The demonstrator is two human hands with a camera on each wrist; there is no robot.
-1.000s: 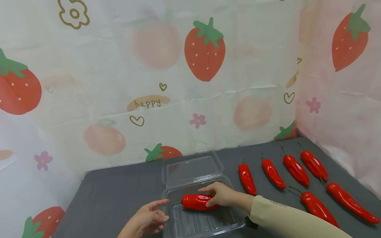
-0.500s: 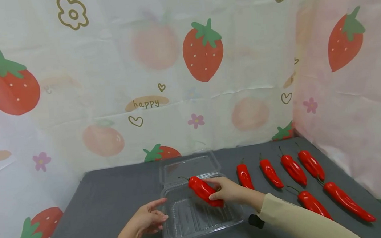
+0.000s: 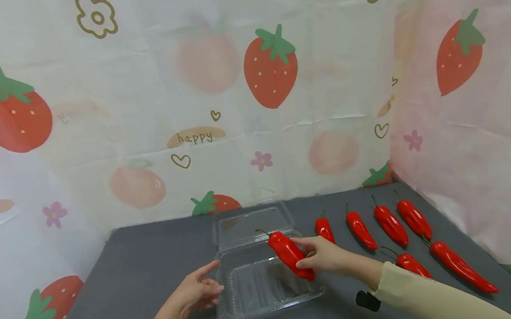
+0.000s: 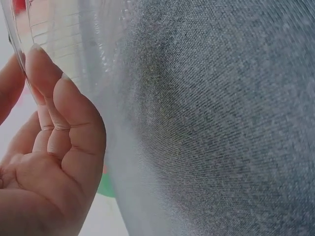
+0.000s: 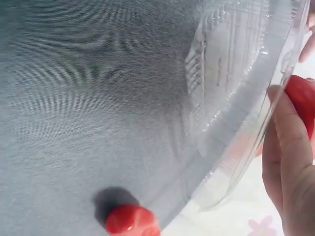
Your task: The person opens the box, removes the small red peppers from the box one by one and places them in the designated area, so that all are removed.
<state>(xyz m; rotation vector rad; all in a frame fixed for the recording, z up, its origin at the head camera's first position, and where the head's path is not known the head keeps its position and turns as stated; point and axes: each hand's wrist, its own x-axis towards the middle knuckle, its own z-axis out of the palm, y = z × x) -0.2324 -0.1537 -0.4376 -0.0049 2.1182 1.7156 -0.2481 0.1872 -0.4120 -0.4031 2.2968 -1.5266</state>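
Observation:
My right hand (image 3: 325, 256) grips a shiny red chili pepper (image 3: 286, 252) between thumb and fingers, above the right part of a clear plastic container (image 3: 242, 299). The pepper is tilted, its thin stem pointing up and left. The container's lid (image 3: 252, 225) lies folded back behind its base. My left hand (image 3: 197, 291) is at the container's left rim. In the left wrist view, the rim (image 4: 17, 42) passes between the fingers of that left hand (image 4: 54, 157). From the right wrist camera, the held pepper (image 5: 301, 101) appears just past the container edge, beside my fingers (image 5: 290, 142).
Several more red peppers lie on the grey table at the right, among them a long one (image 3: 461, 266) in front and a small one (image 3: 324, 229) near the container. A black object (image 3: 368, 301) shows under the right sleeve (image 3: 426, 290). Patterned cloth (image 3: 215, 84) hangs behind the table.
The right hand has lifted the pepper off the container floor and moved it right, tilting it from level to slanted. The left hand has stayed at the left rim.

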